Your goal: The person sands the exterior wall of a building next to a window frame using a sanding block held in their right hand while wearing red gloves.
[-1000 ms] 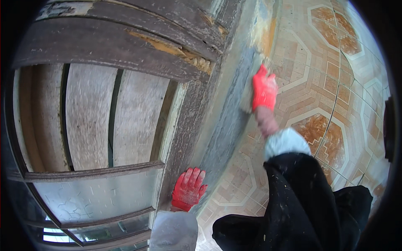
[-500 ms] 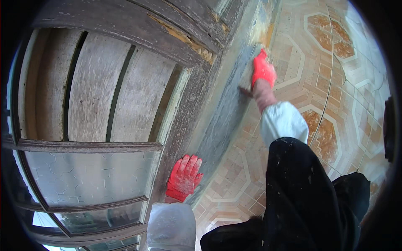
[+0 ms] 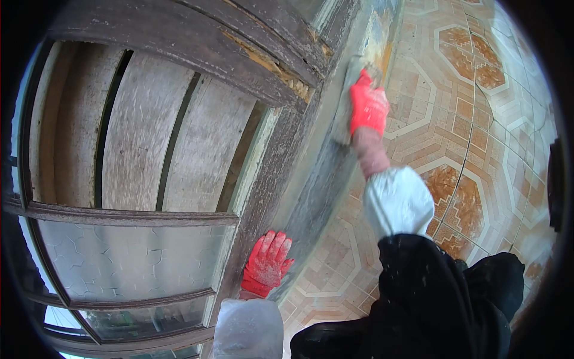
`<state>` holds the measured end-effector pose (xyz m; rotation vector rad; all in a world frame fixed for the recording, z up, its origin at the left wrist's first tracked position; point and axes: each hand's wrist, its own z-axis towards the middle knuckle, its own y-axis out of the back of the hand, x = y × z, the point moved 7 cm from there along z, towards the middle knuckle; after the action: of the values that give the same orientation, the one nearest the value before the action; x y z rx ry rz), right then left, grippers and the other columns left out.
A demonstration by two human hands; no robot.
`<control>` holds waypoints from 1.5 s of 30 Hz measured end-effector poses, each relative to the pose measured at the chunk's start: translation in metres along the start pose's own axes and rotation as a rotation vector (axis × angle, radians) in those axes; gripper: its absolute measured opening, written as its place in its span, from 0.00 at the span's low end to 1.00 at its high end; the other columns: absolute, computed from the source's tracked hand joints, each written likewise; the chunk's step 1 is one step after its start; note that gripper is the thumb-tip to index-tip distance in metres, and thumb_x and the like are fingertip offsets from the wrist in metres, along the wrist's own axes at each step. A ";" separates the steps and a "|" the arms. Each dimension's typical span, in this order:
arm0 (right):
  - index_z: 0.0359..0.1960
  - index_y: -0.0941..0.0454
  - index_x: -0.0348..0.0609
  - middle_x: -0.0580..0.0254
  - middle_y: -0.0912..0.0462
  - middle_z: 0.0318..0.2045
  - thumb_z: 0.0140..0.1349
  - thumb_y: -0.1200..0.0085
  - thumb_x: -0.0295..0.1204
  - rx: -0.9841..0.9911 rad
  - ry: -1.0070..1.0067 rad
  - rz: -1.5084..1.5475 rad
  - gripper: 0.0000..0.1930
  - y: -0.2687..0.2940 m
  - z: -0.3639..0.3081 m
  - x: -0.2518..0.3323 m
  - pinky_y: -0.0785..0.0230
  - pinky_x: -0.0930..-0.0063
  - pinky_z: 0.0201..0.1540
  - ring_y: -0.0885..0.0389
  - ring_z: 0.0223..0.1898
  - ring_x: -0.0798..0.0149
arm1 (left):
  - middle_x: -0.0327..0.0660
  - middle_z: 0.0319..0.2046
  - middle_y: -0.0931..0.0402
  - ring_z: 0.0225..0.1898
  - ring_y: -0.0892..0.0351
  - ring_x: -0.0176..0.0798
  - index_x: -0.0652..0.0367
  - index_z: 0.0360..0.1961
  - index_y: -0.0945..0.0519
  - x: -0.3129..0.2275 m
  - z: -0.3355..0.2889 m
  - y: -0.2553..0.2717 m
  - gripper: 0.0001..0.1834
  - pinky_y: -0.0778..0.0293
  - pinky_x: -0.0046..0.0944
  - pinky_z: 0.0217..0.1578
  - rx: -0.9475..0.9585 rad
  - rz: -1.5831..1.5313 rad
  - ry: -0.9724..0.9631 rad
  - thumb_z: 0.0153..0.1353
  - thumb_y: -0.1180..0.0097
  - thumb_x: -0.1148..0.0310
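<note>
Head view: flat tool on the ledge

Your right hand (image 3: 369, 107) is curled round a flat tool (image 3: 342, 122) – its handle is hidden – lying along the grey ledge (image 3: 317, 185) near the pale patch (image 3: 376, 40). Your left hand (image 3: 268, 260) lies palm down, thumb apart from the fingers, where the wooden frame (image 3: 258, 185) meets the ledge. The step looks like smoothing the ledge's surface. Judging by that, your next stroke calls for even pressure and a flat face – clear of the frame.
</note>
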<state>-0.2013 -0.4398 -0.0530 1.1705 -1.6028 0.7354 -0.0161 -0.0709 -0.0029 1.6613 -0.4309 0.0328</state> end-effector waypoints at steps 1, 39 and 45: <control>0.46 0.28 0.23 0.26 0.21 0.38 0.61 0.47 0.47 -0.004 0.004 -0.009 0.30 0.002 0.001 -0.005 0.29 0.51 0.47 0.21 0.44 0.34 | 0.47 0.64 0.38 0.68 0.43 0.55 0.56 0.61 0.31 -0.001 0.004 -0.001 0.31 0.44 0.55 0.66 0.008 -0.007 -0.002 0.60 0.45 0.52; 0.61 0.40 0.27 0.40 0.24 0.50 0.46 0.31 0.35 0.232 0.337 0.186 0.43 0.012 -0.173 -0.038 0.26 0.61 0.51 0.23 0.52 0.45 | 0.49 0.64 0.38 0.67 0.42 0.55 0.58 0.62 0.34 0.007 -0.008 0.002 0.33 0.44 0.57 0.66 0.050 0.013 -0.019 0.60 0.48 0.51; 0.62 0.38 0.29 0.37 0.24 0.51 0.47 0.33 0.42 0.118 0.457 -0.116 0.43 0.000 -0.127 -0.038 0.29 0.62 0.55 0.24 0.55 0.44 | 0.49 0.65 0.39 0.67 0.42 0.55 0.58 0.62 0.34 0.004 -0.003 -0.004 0.33 0.44 0.57 0.65 0.052 0.027 -0.029 0.61 0.50 0.49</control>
<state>-0.1539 -0.3163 -0.0456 1.0736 -1.1156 0.9531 -0.0105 -0.0686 -0.0048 1.7090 -0.4782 0.0404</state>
